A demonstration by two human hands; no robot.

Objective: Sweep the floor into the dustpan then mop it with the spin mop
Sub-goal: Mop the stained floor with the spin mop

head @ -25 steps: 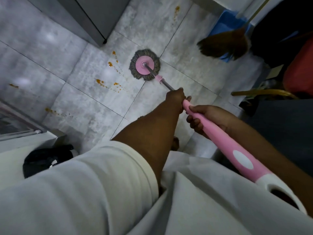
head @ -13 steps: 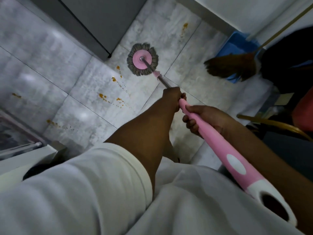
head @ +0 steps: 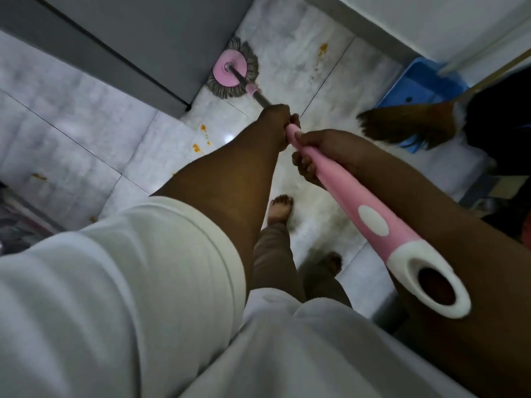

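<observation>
Gripping the pink mop handle (head: 339, 179) with both hands — left hand (head: 275, 122) further down where the pink meets the metal pole, right hand (head: 324, 150) just behind it, fingers of each grip curled round the handle; mop head (head: 234, 71) flat on the tiled floor (head: 86, 145), touching the base of the grey cabinet (head: 138, 38); orange spots (head: 201, 139) on the tiles between mop head and bare feet; broom (head: 408, 124) lying over the blue dustpan (head: 422, 81) at right — well apart from the mop.

Single head view, steep downward-forward, close over arms, tiled floor (head: 86, 145) below; no second view.
</observation>
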